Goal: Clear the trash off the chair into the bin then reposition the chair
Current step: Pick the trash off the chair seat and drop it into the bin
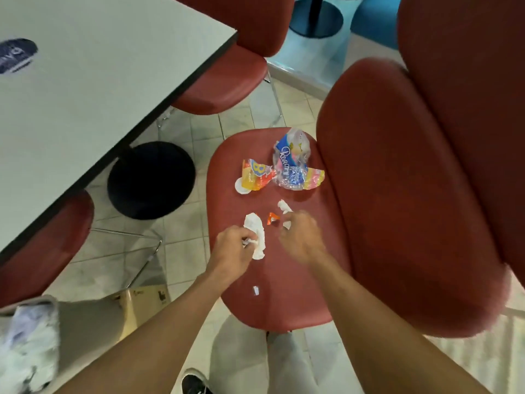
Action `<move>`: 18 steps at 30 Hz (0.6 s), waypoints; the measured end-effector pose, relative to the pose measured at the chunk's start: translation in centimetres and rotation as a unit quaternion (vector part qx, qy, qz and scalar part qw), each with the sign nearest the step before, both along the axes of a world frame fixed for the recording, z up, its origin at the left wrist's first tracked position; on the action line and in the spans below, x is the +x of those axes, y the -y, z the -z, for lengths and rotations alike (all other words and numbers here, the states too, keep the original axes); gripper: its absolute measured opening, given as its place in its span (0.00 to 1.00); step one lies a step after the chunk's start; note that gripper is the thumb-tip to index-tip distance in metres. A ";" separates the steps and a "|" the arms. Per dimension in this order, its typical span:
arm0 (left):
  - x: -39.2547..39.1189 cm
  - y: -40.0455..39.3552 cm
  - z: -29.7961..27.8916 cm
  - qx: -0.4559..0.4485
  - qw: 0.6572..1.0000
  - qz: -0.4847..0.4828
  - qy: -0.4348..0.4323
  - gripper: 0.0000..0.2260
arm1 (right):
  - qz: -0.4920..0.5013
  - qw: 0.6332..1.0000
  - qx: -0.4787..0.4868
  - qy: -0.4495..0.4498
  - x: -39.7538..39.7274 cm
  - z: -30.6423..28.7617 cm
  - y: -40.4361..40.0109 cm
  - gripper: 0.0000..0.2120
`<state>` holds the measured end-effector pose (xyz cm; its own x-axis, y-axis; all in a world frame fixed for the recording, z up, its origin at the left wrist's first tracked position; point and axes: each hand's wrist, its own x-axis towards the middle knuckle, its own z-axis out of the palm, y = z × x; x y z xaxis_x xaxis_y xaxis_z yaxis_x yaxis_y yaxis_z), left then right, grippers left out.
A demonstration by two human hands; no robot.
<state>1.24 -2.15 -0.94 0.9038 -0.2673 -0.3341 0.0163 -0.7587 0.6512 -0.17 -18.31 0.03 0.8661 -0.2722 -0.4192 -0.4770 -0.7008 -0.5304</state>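
Below, left hand (231, 247) pinching crumpled tissue (257, 236) on chair seat (284, 280), right hand (301, 237) blurred, grip unclear, touching paper scraps (285, 207)

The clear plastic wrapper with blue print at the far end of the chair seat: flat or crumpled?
Crumpled. The clear wrapper bulges up off the red seat, creased and twisted.

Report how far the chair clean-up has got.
Early stage. Done: nothing clearly; the bin at lower left already holds white trash. In hand: the left hand grips a crumpled white tissue on the chair seat; the right hand is blurred over small paper scraps. Left: the plastic wrappers, white lid, orange scrap, a small white scrap, then moving the chair.
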 end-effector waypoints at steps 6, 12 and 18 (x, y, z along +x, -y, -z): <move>-3.5 -9.3 -5.9 -0.003 0.999 -0.047 0.028 0.08 | -0.023 0.998 -0.008 0.053 -3.2 -6.5 -10.2 0.11; -6.8 -19.4 -9.1 0.019 0.994 -0.099 0.048 0.10 | -0.063 0.996 0.012 0.065 -6.5 -9.3 -20.2 0.09; -10.6 -27.9 -10.4 -0.009 0.987 -0.158 0.015 0.21 | -0.109 0.992 0.046 0.045 -8.7 -9.8 -28.4 0.16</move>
